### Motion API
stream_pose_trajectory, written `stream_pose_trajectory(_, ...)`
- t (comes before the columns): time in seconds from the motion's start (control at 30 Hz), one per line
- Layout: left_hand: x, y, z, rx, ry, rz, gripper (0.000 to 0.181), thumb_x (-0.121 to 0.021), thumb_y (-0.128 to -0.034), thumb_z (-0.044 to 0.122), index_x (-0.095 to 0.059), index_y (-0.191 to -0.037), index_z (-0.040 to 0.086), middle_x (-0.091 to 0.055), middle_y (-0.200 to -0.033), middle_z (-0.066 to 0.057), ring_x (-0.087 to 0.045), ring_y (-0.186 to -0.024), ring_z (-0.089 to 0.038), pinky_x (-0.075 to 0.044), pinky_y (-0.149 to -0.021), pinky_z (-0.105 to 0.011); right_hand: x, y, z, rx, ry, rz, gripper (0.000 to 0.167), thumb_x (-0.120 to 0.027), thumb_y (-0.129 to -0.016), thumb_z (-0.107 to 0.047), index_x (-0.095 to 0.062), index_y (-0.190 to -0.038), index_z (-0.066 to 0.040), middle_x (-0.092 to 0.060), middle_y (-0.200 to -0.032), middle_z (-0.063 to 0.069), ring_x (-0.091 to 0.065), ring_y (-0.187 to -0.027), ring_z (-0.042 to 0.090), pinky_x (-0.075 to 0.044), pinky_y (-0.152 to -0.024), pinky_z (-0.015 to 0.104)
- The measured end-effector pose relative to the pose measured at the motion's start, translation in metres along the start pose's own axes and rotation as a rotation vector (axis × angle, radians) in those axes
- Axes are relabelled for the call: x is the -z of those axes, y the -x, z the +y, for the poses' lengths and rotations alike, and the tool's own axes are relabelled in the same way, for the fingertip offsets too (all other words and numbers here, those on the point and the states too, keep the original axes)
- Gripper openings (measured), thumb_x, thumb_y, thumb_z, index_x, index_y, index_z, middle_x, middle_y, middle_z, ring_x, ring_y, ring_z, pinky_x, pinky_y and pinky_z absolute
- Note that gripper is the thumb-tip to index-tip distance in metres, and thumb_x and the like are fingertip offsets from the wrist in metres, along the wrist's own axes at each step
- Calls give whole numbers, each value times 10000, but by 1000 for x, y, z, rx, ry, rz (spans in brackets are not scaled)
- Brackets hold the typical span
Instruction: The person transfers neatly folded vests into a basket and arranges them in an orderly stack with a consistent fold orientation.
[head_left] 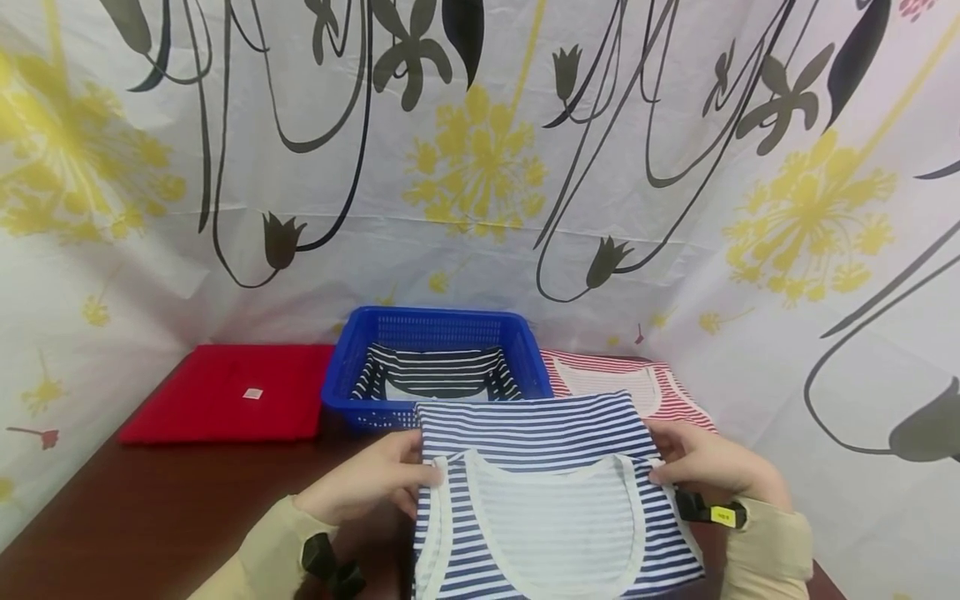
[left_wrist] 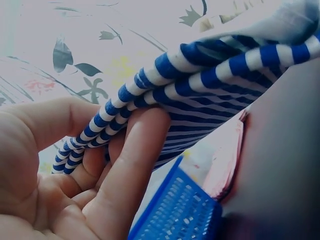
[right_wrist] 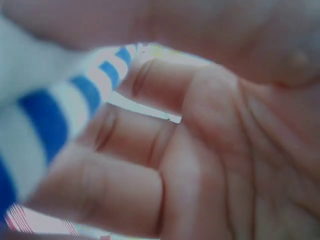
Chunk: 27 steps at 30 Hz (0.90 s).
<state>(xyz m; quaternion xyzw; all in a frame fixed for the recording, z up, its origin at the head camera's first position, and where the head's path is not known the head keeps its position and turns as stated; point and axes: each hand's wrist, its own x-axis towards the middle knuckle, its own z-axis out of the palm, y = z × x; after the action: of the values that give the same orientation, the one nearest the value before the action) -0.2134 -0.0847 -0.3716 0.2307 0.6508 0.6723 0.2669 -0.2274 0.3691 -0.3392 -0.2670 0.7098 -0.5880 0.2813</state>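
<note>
A folded shirt with navy and white stripes (head_left: pixel 536 433) is held up in front of the body, its white-edged neckline facing the head camera. My left hand (head_left: pixel 375 479) pinches its left edge, thumb in front and fingers behind; the left wrist view shows the striped layers (left_wrist: pixel 200 75) between thumb and fingers. On the opposite edge, my right hand (head_left: pixel 716 462) grips the cloth the same way. In the right wrist view the curled fingers (right_wrist: pixel 125 135) lie behind the striped edge. The shirt's lower end runs out of the head view.
Behind the shirt stands a blue plastic basket (head_left: pixel 435 318) holding a black-and-white striped garment (head_left: pixel 442 362). Left of it lies folded red cloth (head_left: pixel 225 392) with a white tag. A red-striped garment (head_left: pixel 678 396) lies to the right. All are on a dark brown table (head_left: pixel 187 492) before a floral curtain.
</note>
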Motion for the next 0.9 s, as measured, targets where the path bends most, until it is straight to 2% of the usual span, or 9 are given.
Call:
stream_pose_trajectory(0.2,11,1,3,-12,-12,27,522,-646,-922,152,-417,-1364,-6,-646,-1143,-181,-672,-894,-320,-574,-703,-459,-3,-7,-2,9,113,62,618,-560,-890,114,-252,-1425,148,-542,-1303,229,-586,-1121,294,-517,-892,425)
stream_pose_trajectory(0.27,13,1,2,-14,-11,37,527,-646,-922,151,-411,-1364,-13,-647,-1140,-186,-672,-890,-317,-574,-699,-463,-4,-9,-3,19,207,103,605,-592,-886,81,-289,-1404,161,-549,-1294,220,-603,-1099,266,-528,-874,381)
stream_pose_trajectory(0.43,16,1,2,-13,-17,69,526,-643,-922,149,-406,-1355,-32,-649,-1133,-181,-670,-887,-304,-575,-695,-463,-7,-14,-4,2,347,223,590,-654,-876,-3,-361,-1352,186,-546,-1265,247,-628,-1044,177,-537,-833,309)
stream_pose_trajectory(0.53,19,2,2,-14,-14,88,542,-643,-922,150,-395,-1373,-22,-648,-1142,-182,-673,-895,-316,-572,-707,-472,-8,-19,-4,-3,347,256,557,-651,-886,-16,-391,-1344,165,-551,-1253,242,-627,-1040,175,-539,-831,318)
stream_pose_trajectory(0.6,20,2,3,-14,-14,104,558,-646,-919,151,-381,-1380,-18,-644,-1141,-184,-673,-899,-321,-571,-715,-473,-8,-22,-4,-16,297,263,535,-636,-898,-15,-396,-1350,141,-566,-1236,218,-628,-1040,200,-541,-836,351)
stream_pose_trajectory(0.7,23,1,3,-20,-19,133,579,-653,-913,150,-356,-1382,-14,-641,-1128,-185,-674,-894,-321,-571,-720,-472,-8,-26,-4,-4,295,266,499,-621,-912,-25,-412,-1340,122,-595,-1188,176,-639,-1013,230,-548,-820,367)
stream_pose_trajectory(0.83,28,1,2,-27,-13,161,613,-649,-910,127,-314,-1405,-7,-633,-1128,-199,-673,-886,-325,-570,-722,-478,-7,-31,-3,28,384,287,486,-631,-914,-52,-437,-1325,120,-616,-1158,128,-645,-1000,194,-545,-802,311)
stream_pose_trajectory(0.9,30,2,1,-26,-10,175,647,-644,-910,119,-290,-1440,11,-630,-1138,-202,-674,-886,-325,-569,-724,-480,-7,-34,-3,30,389,290,492,-630,-917,-56,-435,-1335,114,-619,-1166,127,-642,-1008,188,-540,-809,304)
